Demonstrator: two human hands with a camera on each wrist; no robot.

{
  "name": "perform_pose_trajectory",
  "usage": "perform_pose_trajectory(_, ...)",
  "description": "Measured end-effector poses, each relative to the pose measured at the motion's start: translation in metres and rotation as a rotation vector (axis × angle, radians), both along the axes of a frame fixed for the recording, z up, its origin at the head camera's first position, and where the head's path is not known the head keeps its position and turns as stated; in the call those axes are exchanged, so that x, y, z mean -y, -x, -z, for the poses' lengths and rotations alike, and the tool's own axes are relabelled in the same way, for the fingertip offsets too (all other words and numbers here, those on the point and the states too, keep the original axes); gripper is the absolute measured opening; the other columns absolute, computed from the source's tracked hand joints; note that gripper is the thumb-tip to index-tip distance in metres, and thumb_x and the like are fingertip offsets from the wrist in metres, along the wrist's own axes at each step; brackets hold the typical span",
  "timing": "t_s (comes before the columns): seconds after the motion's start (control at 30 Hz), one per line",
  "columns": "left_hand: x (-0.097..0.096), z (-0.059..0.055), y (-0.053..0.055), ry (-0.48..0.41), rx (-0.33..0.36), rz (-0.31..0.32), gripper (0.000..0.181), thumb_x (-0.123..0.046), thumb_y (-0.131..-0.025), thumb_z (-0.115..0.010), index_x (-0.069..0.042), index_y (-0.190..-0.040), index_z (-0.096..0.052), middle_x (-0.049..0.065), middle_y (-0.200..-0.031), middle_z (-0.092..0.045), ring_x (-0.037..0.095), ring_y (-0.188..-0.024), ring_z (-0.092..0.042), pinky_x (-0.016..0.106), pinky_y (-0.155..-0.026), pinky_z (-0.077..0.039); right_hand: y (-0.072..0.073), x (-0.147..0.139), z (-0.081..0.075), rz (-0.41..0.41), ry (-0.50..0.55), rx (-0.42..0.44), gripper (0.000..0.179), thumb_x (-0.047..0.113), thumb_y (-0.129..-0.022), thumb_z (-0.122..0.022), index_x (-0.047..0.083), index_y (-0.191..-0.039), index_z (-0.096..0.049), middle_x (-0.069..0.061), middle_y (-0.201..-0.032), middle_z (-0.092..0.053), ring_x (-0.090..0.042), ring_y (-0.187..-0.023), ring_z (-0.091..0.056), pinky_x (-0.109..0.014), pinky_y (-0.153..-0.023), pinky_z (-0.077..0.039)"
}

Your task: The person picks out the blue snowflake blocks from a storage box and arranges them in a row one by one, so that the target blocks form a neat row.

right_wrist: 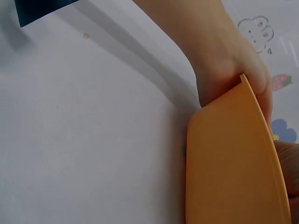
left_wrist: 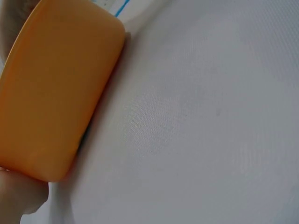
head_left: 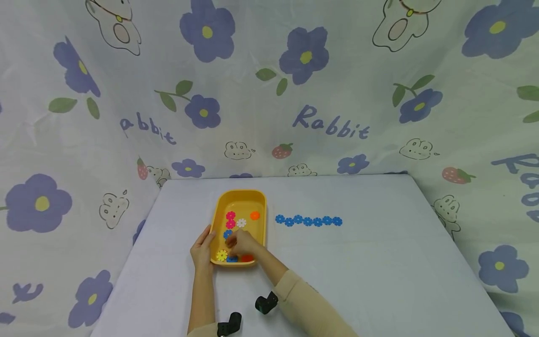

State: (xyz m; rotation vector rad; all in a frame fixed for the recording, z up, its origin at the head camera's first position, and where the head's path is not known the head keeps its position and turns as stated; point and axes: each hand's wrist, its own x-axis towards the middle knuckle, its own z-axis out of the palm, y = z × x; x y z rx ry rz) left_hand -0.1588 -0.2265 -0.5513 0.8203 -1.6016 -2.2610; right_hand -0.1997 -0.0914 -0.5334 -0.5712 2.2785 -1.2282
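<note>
A yellow plastic tray [head_left: 244, 196] holds several flower-shaped plastic discs: pink discs [head_left: 230, 220], a white disc [head_left: 241, 223], a yellow disc [head_left: 222, 255], orange and blue ones. My left hand [head_left: 200, 249] grips the tray's left rim, thumb along the edge; in the right wrist view the left hand [right_wrist: 229, 60] wraps the tray's corner. Inside the tray, my right hand [head_left: 242, 243] reaches down with bent fingers close to a blue disc [head_left: 228, 234]. I cannot tell whether its fingertips hold a piece. The tray wall [left_wrist: 56, 84] hides the discs in both wrist views.
Right of the tray, several blue discs joined in a zigzag row [head_left: 308, 221] lie on the white tabletop [head_left: 370, 281]. A flower-and-rabbit patterned curtain [head_left: 261, 117] stands behind and beside the table. Black wrist cameras [head_left: 229, 324] sit on both forearms.
</note>
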Motion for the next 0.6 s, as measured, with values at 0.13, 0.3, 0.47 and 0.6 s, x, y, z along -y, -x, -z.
perform_pose_trajectory(0.13,-0.0001,0.0009,-0.0005,0.017,-0.011,-0.008,0.045,-0.016,-0.085,-0.071,-0.005,-0.126,-0.059,-0.017,-0.105,-0.066,0.011,-0.122,-0.048,0.02,-0.1,-0.041,-0.0039,0.0018,-0.0014,-0.093,-0.06,-0.058,0.032,-0.002,-0.069,-0.08,0.0,-0.1,-0.07,-0.003,-0.086,-0.068,-0.007,-0.07,-0.054,-0.014,-0.064,-0.049)
perform_pose_trajectory(0.3,-0.0006,0.0021,-0.0016,0.009,-0.034,-0.036,0.037,-0.014,-0.085,-0.071,-0.008,-0.121,-0.064,-0.018,-0.098,-0.068,0.003,-0.105,-0.055,0.015,-0.091,-0.046,-0.0087,0.0022,-0.0048,-0.179,-0.164,-0.181,0.027,0.0,-0.068,-0.081,0.004,-0.094,-0.072,0.002,-0.08,-0.067,-0.003,-0.068,-0.051,-0.011,-0.062,-0.046)
perform_pose_trajectory(0.47,-0.0008,0.0029,-0.0018,-0.016,-0.055,-0.042,0.035,-0.012,-0.084,-0.071,-0.009,-0.119,-0.066,-0.016,-0.099,-0.068,-0.001,-0.098,-0.057,0.012,-0.086,-0.047,-0.0094,0.0021,-0.0073,-0.256,-0.241,-0.263,0.023,0.005,-0.072,-0.08,0.005,-0.094,-0.072,0.002,-0.08,-0.067,-0.003,-0.07,-0.052,-0.01,-0.065,-0.046)
perform_pose_trajectory(0.6,-0.001,0.0026,-0.0014,-0.027,-0.062,-0.04,0.032,-0.011,-0.084,-0.071,-0.011,-0.117,-0.068,-0.016,-0.099,-0.068,-0.002,-0.096,-0.057,0.013,-0.086,-0.047,-0.0087,0.0004,-0.0078,-0.275,-0.264,-0.265,0.021,0.008,-0.075,-0.079,0.006,-0.094,-0.072,0.003,-0.081,-0.066,-0.003,-0.072,-0.054,-0.011,-0.068,-0.047)
